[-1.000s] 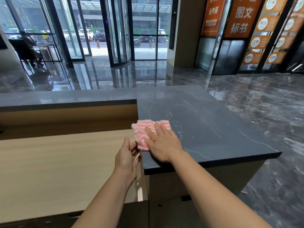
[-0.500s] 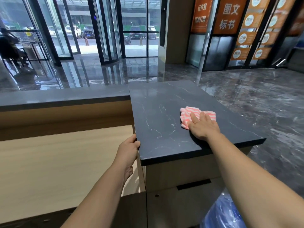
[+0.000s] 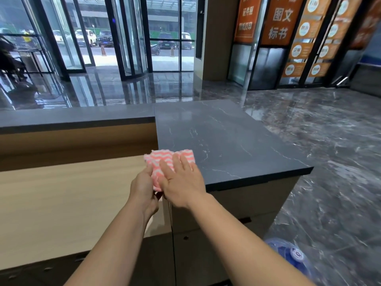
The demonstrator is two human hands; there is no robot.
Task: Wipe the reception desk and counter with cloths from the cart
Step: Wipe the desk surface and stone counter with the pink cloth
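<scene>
Mid-wipe on the dark stone counter (image 3: pixel 226 141). My right hand (image 3: pixel 181 182) lies flat, fingers spread, pressing the pink striped cloth (image 3: pixel 165 162) at the counter's near-left edge. Left hand (image 3: pixel 142 186) pinches the cloth's overhanging side. Half a second ago the cloth was out near the right side, left hand just bracing the edge. Next, probably: regrip or refold, then the wood desk (image 3: pixel 61 203).

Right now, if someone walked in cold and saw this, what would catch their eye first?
The pink-and-white striped cloth stands out first, at the near left edge of the dark marble counter, pressed under the flat right hand while the left hand grips its overhanging corner. Next, the orange signs at upper right, and the pale wooden desk lower left.
</scene>
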